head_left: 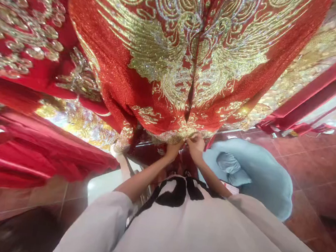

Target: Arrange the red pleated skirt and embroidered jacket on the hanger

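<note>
Far to the left and forward of the left hand hangs a deep red cloth thick with clear, glinting beads (18, 21); nearer that hand, but lower, lie smooth red fabric folds (45, 152), and a flat white surface (104, 185) sits to its near left. The bare left hand (174, 147) is closed, fingertips pinching the lower front edge of a glittering red garment with 2 gold-embroidered birds (160, 63), which spreads upward and outward just beyond both hands, a narrow dark slit running down its middle to near the fingers. Just beside it, the bare right hand (196, 146) has bent fingers, also pinching that edge; any small fastener between the 2 hands is too small to tell. Near the right hand, below and to its right, is a pale blue, rounded padded seat (267, 167), with reddish-brown floor tiles (319, 161) farther right. The step in hand appears to be close fingertip work where the 2 front edges meet; the next move seems to call for steady, aligned edges and a fine pinch, without snagging the embroidery.
</note>
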`<control>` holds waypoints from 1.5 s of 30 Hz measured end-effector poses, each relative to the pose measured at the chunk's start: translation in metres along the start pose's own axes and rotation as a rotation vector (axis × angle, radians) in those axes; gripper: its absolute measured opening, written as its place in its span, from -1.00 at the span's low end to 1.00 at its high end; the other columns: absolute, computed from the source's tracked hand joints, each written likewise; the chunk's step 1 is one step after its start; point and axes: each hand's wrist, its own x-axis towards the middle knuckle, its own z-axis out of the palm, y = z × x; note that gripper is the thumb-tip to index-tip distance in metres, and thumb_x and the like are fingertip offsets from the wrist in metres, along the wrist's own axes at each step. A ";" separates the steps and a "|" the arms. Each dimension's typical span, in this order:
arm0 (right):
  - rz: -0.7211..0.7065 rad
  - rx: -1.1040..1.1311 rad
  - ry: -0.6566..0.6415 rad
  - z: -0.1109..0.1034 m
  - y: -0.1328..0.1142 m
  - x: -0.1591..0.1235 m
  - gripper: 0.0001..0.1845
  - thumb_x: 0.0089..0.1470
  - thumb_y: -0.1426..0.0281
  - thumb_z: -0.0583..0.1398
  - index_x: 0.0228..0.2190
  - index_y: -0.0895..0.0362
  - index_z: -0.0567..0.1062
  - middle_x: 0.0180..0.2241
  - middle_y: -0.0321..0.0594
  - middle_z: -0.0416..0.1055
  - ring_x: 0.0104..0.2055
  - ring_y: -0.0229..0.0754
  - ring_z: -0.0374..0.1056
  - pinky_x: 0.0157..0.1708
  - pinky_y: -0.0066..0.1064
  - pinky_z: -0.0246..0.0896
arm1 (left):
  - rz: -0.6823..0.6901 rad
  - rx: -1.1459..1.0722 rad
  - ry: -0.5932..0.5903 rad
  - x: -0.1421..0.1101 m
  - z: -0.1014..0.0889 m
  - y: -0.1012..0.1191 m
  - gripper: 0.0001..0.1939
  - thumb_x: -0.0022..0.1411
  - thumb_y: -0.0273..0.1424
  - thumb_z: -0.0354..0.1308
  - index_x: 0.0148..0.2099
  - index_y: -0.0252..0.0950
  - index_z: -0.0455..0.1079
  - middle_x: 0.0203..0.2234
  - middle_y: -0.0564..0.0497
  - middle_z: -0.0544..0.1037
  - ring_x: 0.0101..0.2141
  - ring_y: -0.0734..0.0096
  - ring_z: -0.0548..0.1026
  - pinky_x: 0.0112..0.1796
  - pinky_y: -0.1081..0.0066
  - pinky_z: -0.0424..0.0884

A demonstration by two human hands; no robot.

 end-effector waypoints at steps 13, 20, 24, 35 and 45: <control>0.126 0.130 0.045 0.004 0.002 0.008 -0.73 -0.26 0.32 0.19 -0.45 0.10 0.23 -0.56 -0.34 0.34 -0.54 -0.22 0.32 -0.51 -0.43 0.21 | -0.040 0.014 0.003 0.017 0.018 -0.015 -0.74 -0.09 -0.36 0.35 -0.35 -0.38 0.42 -0.43 -0.03 0.55 -0.38 0.37 0.51 -0.29 0.39 0.41; 0.106 0.030 0.153 -0.002 0.004 0.023 -0.72 -0.30 0.38 0.20 -0.45 0.11 0.25 -0.54 -0.33 0.33 -0.49 -0.22 0.27 -0.41 -0.41 0.17 | 0.014 0.061 0.033 0.027 0.032 -0.028 -0.82 -0.02 -0.56 0.27 -0.28 -0.36 0.45 -0.28 -0.04 0.57 -0.17 0.35 0.51 -0.10 0.40 0.37; 0.109 0.032 0.133 -0.003 0.005 0.019 -0.71 -0.32 0.41 0.23 -0.47 0.10 0.25 -0.55 -0.35 0.33 -0.45 -0.20 0.29 -0.35 -0.40 0.16 | 0.024 0.074 0.018 0.027 0.019 -0.034 -0.83 -0.03 -0.56 0.29 -0.30 -0.36 0.47 -0.31 -0.03 0.58 -0.20 0.37 0.51 -0.09 0.40 0.36; 0.204 0.270 -0.036 0.004 0.002 0.022 -0.68 -0.29 0.45 0.14 -0.41 0.06 0.13 -0.67 -0.47 0.26 -0.64 -0.25 0.24 -0.60 -0.46 0.15 | -0.187 -0.081 -0.104 0.029 0.012 -0.029 -0.91 0.07 -0.63 0.21 -0.38 -0.38 0.42 -0.49 0.06 0.50 -0.44 0.54 0.44 -0.30 0.53 0.35; 0.243 0.402 -0.026 0.012 -0.004 0.010 -0.66 -0.28 0.42 0.13 -0.43 0.06 0.05 -0.67 -0.47 0.22 -0.61 -0.26 0.27 -0.58 -0.44 0.24 | -0.307 -0.061 -0.110 0.039 0.017 -0.033 -0.80 0.29 -0.36 0.11 -0.13 -0.41 0.36 -0.31 -0.01 0.46 -0.36 0.48 0.45 -0.34 0.40 0.46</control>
